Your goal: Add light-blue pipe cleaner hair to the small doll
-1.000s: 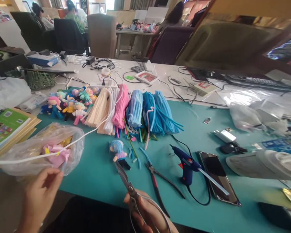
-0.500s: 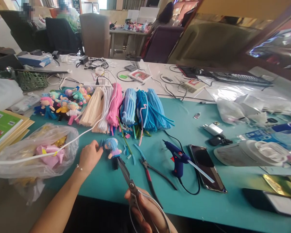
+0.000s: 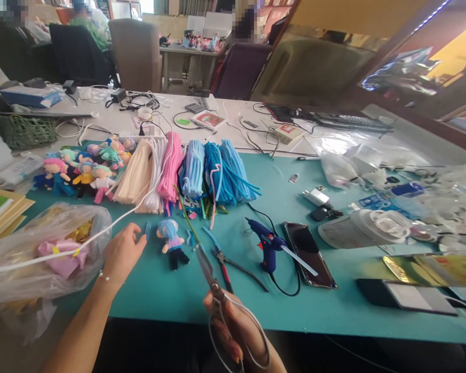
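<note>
My left hand is at the mat with thumb and fingers drawn together, short light-blue pipe cleaner pieces at the fingertips. Just right of it lies a small doll with blue hair, a lilac top and black legs. My right hand grips the handles of metal scissors. Their blades point away from me, the tip beside blue offcuts right of the doll. Red-and-black handled pliers lie just beyond the scissors, near a bent blue pipe cleaner.
Pipe cleaner bundles stand behind, with several finished dolls to their left. A blue glue gun, a phone and a white cup lie to the right. A white cable crosses a plastic bag at left.
My view has turned to the right, so things appear further left. The scissors have moved right, away from the doll's legs. My left hand stays by the blue pieces.
</note>
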Motion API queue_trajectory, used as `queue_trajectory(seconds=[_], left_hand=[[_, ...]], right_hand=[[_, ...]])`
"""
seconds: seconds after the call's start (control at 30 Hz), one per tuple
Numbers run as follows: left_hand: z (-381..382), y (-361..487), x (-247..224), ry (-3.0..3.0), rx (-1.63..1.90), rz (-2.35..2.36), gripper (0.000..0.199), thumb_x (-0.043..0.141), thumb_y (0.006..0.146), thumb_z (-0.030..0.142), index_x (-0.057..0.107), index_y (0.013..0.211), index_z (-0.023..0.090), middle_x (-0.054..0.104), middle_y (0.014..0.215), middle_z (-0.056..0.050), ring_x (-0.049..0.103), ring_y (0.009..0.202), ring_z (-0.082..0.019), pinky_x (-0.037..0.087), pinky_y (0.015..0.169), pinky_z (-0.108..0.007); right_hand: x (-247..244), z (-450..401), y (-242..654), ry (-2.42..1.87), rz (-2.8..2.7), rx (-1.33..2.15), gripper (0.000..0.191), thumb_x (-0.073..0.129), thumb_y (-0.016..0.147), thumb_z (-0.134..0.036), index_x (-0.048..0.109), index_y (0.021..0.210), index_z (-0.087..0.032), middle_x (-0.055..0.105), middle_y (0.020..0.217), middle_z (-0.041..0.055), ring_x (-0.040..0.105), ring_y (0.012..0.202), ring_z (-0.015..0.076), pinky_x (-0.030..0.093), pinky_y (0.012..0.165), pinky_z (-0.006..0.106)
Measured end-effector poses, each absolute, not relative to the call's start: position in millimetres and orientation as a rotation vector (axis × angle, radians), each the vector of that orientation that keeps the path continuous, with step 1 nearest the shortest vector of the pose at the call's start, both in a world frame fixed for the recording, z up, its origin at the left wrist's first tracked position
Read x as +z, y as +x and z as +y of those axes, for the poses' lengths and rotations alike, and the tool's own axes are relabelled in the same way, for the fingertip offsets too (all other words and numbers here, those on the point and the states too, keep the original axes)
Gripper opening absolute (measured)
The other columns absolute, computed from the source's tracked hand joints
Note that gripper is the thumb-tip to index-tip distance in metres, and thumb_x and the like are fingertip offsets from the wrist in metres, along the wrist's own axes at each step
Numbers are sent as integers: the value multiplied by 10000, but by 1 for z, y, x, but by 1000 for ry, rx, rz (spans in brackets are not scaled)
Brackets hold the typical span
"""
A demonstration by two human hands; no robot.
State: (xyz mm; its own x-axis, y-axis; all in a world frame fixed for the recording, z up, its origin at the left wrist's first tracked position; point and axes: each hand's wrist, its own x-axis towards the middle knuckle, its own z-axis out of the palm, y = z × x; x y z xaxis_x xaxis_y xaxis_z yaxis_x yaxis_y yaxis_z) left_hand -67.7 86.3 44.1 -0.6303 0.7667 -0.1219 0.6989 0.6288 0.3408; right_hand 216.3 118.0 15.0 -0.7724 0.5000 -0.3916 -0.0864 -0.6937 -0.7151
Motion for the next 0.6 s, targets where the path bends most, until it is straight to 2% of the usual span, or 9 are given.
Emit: queue_trajectory(seconds=[0.13, 0.2, 0.27, 0.37, 0.47, 0.6], left_hand=[[86, -51, 50, 1430, 541, 2598, 133, 513, 929, 241, 643, 933, 213, 693, 870, -50, 692, 807, -207, 453, 612, -258], [93, -33, 51, 1658, 485, 2441, 197, 467, 966, 231, 659, 928, 215, 686, 897, -51, 685, 779, -183, 482, 631, -241], [106, -13, 51, 1931, 291, 2166, 261, 416, 992, 182, 675, 980, 205, 687, 993, -75, 693, 812, -172, 505, 645, -231], [129, 14, 50, 2088, 216, 1946, 233, 483, 960, 119, 695, 897, 192, 678, 970, -74, 698, 824, -180, 533, 641, -235], [145, 28, 49, 2183, 175, 1820, 254, 492, 913, 22, 700, 882, 166, 673, 1026, -94, 698, 943, -221, 554, 661, -261], [146, 30, 50, 2223, 141, 1785, 301, 415, 931, 1, 693, 887, 107, 667, 1052, -103, 700, 972, -235, 548, 696, -288]], right_hand=[[17, 126, 227, -838, -915, 2325, 548, 640, 813, -736, 567, 935, -207, 440, 526, -116, 175, 266, 1, 179, 252, 139], [18, 129, 229, -835, -876, 2269, 519, 635, 830, -720, 559, 956, -223, 420, 535, -123, 142, 272, -1, 154, 252, 139], [19, 130, 228, -825, -852, 2250, 501, 653, 828, -703, 557, 947, -226, 423, 530, -122, 147, 265, -1, 155, 250, 141], [19, 129, 226, -806, -830, 2252, 499, 681, 815, -691, 560, 939, -223, 448, 519, -116, 170, 253, 2, 175, 247, 142], [20, 126, 226, -794, -814, 2248, 487, 685, 824, -674, 571, 957, -220, 468, 530, -110, 169, 258, -1, 178, 248, 137], [23, 124, 233, -783, -803, 2242, 447, 659, 857, -655, 579, 953, -226, 461, 532, -115, 149, 258, -4, 175, 244, 130]])
